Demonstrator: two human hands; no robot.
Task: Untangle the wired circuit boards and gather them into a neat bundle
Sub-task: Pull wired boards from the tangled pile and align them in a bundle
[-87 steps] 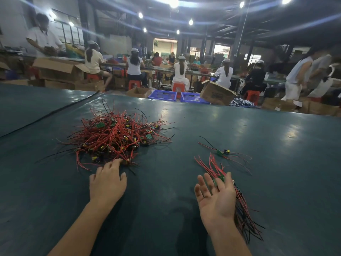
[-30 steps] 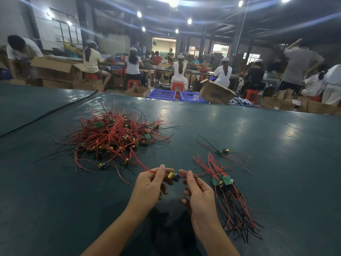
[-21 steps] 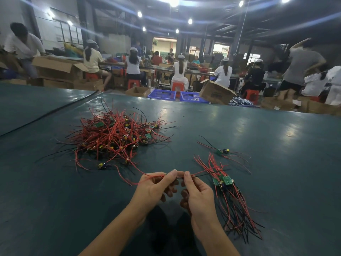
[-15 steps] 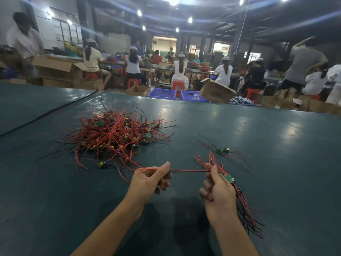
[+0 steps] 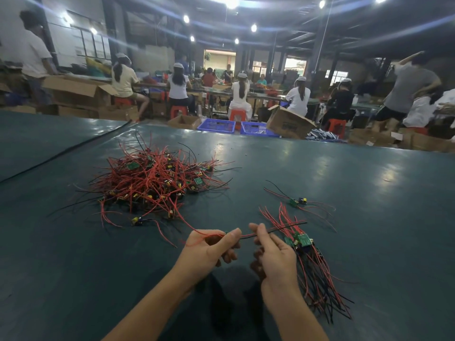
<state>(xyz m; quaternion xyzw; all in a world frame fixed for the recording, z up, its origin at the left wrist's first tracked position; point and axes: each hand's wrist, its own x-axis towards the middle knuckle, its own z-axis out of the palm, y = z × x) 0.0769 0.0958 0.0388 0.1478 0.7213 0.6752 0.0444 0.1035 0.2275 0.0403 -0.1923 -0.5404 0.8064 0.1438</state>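
Red wire (image 5: 246, 235) stretches pinched between left hand (image 5: 209, 249) and right hand (image 5: 275, 254), small bundle (image 5: 312, 267) just right, big tangle (image 5: 152, 183) unsorted beyond.

A dark green worktop (image 5: 344, 183) fills the lower frame. Across the middle, workers (image 5: 177, 84) sit on red stools (image 5: 178, 111) at a long bench (image 5: 268, 96), with cardboard boxes (image 5: 76, 91) at left and blue crates (image 5: 216, 125) at centre. Windows (image 5: 92, 46) stand upper left; round lamps (image 5: 253, 27) glare along the dark ceiling (image 5: 357, 30).
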